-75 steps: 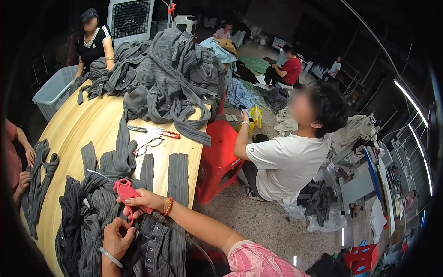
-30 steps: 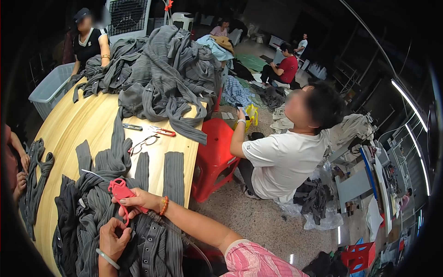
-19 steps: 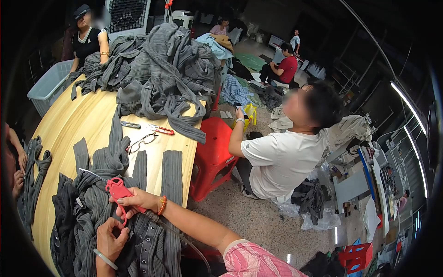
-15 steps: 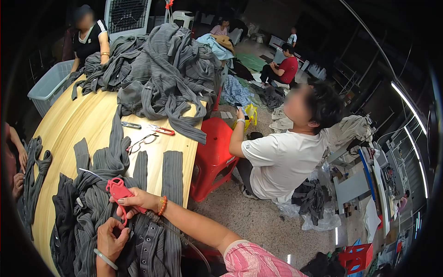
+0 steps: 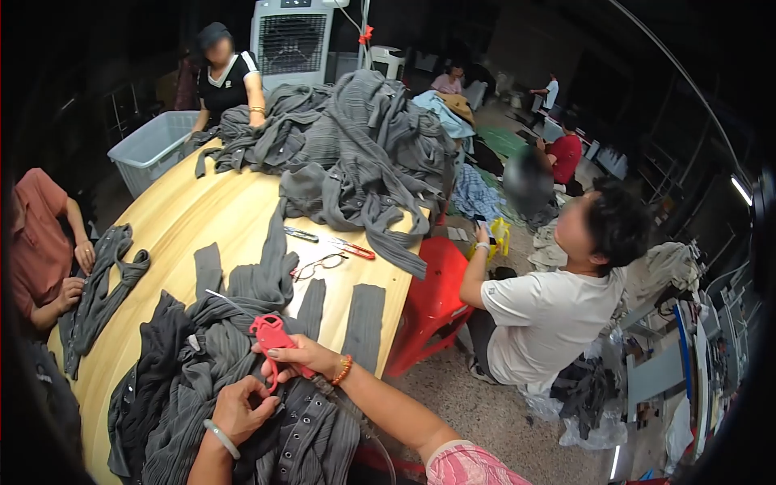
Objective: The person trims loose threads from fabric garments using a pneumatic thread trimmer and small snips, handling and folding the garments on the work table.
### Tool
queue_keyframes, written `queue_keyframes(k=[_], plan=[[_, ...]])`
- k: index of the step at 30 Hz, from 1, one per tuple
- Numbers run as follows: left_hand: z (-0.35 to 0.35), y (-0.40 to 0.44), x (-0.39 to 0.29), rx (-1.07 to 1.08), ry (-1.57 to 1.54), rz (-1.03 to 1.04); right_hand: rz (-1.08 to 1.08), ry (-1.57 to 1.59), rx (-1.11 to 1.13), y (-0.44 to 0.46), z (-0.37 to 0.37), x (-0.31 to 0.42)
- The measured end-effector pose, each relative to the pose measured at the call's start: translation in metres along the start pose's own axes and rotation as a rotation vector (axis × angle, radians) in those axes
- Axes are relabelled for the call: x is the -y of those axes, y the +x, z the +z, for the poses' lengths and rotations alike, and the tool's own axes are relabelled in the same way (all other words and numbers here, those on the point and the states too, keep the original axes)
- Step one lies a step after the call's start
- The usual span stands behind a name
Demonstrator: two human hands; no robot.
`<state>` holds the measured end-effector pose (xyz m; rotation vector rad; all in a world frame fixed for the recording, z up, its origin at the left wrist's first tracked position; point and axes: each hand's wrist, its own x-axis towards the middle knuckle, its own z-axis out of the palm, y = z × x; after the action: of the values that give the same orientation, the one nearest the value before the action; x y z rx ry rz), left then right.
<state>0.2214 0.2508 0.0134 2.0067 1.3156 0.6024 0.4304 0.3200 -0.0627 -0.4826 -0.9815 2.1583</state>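
Note:
My right hand (image 5: 305,357) is closed around a red air blow gun (image 5: 270,330) with a long thin nozzle. A clear hose runs from it toward the lower right. My left hand (image 5: 242,411), wearing a pale bangle, is pinched just below the gun's red trigger; whatever is between its fingertips is too small to make out. Under both hands lies a heap of dark grey ribbed garments (image 5: 182,404), some with a row of metal snaps or eyelets. Two loose grey sleeves or strips stretch over the wood beyond them.
On the wooden table (image 5: 174,226) lie glasses (image 5: 319,265), a red-handled tool (image 5: 353,249) and thread snips (image 5: 301,234). A large grey garment pile (image 5: 356,137) covers the far side. Co-workers are at the left and far edges. A red stool (image 5: 424,295) and a person in white are at right.
The view has swung left, so the table and people appear farther right and lower, and more of the co-worker at left shows. Both hands keep nearly the same pose around the blow gun.

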Motion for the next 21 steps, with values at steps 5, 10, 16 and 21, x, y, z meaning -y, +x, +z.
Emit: queue_keyframes(k=[5,10,16,21], plan=[[-0.0006,-0.0005,0.0003,0.02,-0.032,-0.052,0.001,-0.014,-0.001,-0.0008,0.0003,0.0019],[0.0004,0.0001,0.0017,0.015,-0.021,-0.036,0.008,0.017,-0.002,-0.001,0.0014,0.0025],[0.0029,0.0008,0.0048,-0.009,-0.029,0.017,-0.01,0.027,0.013,0.0002,-0.0004,0.0004],[0.0027,0.0009,0.0036,-0.013,-0.052,-0.003,-0.002,0.047,0.018,0.0014,-0.0008,-0.0013]])
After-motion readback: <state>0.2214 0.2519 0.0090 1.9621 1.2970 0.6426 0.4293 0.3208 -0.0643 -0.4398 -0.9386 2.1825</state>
